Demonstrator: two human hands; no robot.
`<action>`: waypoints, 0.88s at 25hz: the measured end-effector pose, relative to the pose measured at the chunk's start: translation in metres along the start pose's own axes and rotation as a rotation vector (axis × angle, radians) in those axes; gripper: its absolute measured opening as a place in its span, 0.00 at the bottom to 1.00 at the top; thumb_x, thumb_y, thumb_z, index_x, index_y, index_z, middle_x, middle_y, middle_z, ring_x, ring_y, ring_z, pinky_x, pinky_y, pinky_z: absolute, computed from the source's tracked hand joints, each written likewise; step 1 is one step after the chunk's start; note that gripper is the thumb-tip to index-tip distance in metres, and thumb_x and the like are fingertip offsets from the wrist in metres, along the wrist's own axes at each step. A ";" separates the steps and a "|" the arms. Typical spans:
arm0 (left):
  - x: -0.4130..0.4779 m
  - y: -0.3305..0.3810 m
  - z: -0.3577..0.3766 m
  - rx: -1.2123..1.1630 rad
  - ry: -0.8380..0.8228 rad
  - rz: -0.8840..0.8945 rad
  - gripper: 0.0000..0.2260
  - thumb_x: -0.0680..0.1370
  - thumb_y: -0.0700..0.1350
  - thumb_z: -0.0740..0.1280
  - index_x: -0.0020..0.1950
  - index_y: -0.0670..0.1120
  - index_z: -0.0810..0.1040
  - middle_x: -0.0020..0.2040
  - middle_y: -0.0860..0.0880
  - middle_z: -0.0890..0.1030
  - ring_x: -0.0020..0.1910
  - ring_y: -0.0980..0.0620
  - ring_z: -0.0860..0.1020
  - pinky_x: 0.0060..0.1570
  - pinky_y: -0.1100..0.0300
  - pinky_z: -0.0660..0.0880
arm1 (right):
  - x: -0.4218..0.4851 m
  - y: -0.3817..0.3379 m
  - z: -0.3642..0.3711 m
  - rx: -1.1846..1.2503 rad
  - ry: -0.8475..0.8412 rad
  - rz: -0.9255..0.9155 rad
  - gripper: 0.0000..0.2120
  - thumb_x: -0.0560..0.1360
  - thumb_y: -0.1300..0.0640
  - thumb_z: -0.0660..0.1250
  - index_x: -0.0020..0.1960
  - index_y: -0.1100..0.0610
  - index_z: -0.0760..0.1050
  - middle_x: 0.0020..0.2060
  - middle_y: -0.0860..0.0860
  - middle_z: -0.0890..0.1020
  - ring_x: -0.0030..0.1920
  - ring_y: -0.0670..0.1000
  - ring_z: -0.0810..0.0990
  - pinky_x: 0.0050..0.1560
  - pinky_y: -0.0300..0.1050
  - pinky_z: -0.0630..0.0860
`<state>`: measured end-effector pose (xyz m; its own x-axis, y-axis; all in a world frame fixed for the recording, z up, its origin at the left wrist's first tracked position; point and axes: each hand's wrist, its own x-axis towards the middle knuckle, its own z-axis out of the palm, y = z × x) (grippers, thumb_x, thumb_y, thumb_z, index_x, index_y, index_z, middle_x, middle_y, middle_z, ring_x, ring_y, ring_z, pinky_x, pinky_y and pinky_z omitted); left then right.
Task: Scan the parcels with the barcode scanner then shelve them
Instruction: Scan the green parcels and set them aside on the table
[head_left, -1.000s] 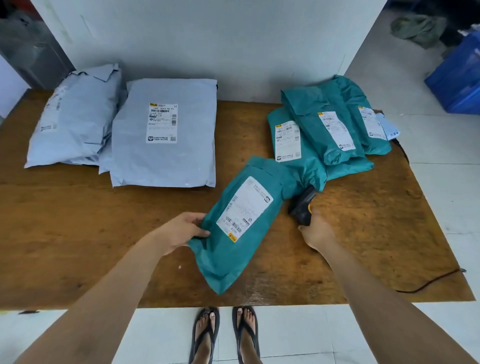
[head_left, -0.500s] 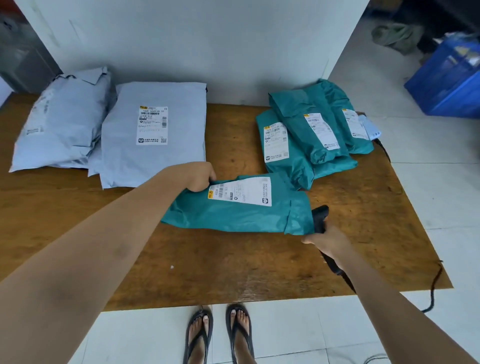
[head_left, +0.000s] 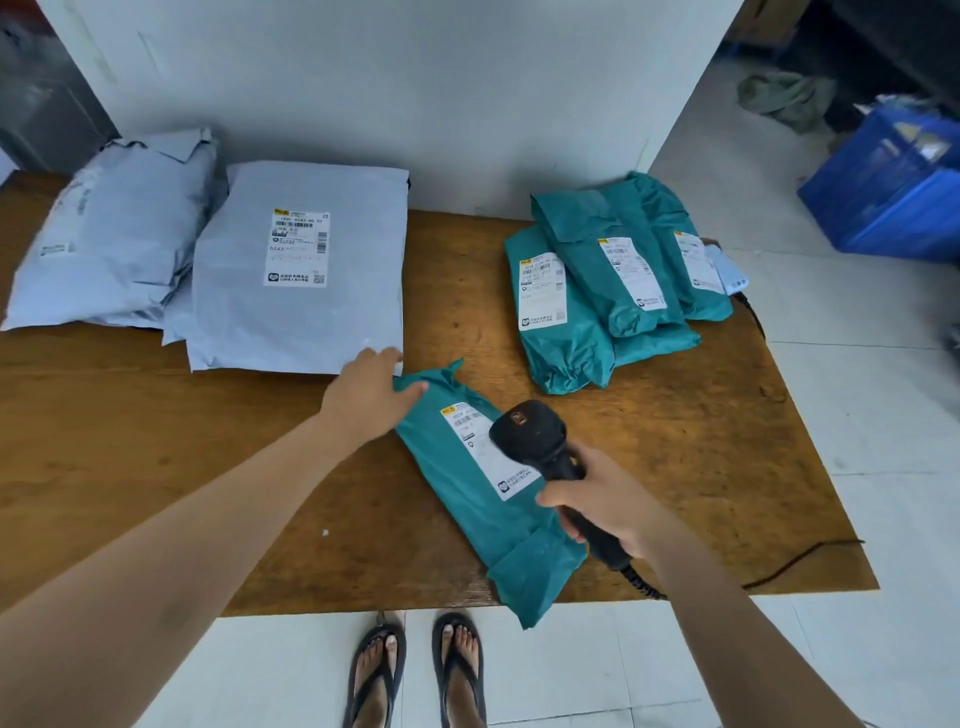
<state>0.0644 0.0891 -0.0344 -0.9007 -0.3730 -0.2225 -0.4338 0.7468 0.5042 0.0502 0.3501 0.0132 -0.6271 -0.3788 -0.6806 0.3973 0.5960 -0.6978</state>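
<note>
A teal parcel (head_left: 467, 483) lies label-up on the wooden table (head_left: 260, 467), its near end hanging over the front edge. My left hand (head_left: 371, 392) rests on its far corner, fingers spread. My right hand (head_left: 608, 501) grips a black barcode scanner (head_left: 535, 436), whose head hovers over the parcel's white label (head_left: 480, 441). Three more teal parcels (head_left: 602, 291) are piled at the back right. Two grey parcels (head_left: 298, 270) lie at the back left.
The scanner's black cable (head_left: 789, 564) trails off the table's right front corner. A white wall stands behind the table. A blue crate (head_left: 888, 192) sits on the tiled floor at the right. My sandalled feet (head_left: 415, 670) are below the front edge.
The teal parcel was turned and laid down pointing towards me. My right hand lifted the scanner from beside the parcel to above its label. My left hand shifted to the far corner.
</note>
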 end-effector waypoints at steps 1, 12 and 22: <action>-0.013 -0.007 0.009 -0.001 -0.053 -0.108 0.28 0.75 0.59 0.65 0.69 0.44 0.67 0.64 0.41 0.72 0.62 0.41 0.73 0.59 0.50 0.72 | 0.000 0.001 0.005 -0.011 -0.055 0.015 0.16 0.72 0.68 0.67 0.58 0.57 0.71 0.23 0.54 0.71 0.20 0.50 0.68 0.22 0.38 0.65; -0.016 0.020 0.056 -1.230 -0.064 -0.800 0.31 0.70 0.46 0.75 0.67 0.39 0.66 0.60 0.43 0.74 0.61 0.43 0.74 0.56 0.49 0.73 | 0.006 -0.004 0.006 0.067 0.051 -0.038 0.06 0.73 0.68 0.65 0.47 0.60 0.73 0.26 0.56 0.73 0.25 0.53 0.70 0.28 0.43 0.67; -0.014 0.005 0.062 -1.405 -0.155 -0.613 0.18 0.72 0.35 0.71 0.61 0.44 0.74 0.59 0.45 0.80 0.57 0.45 0.79 0.58 0.46 0.76 | -0.003 0.001 0.001 0.064 0.024 -0.009 0.03 0.73 0.64 0.66 0.44 0.63 0.72 0.25 0.56 0.73 0.22 0.52 0.67 0.25 0.41 0.65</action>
<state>0.0738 0.1320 -0.0809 -0.6298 -0.2937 -0.7190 -0.4361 -0.6323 0.6403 0.0531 0.3509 0.0141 -0.6463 -0.3666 -0.6693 0.4332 0.5458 -0.7173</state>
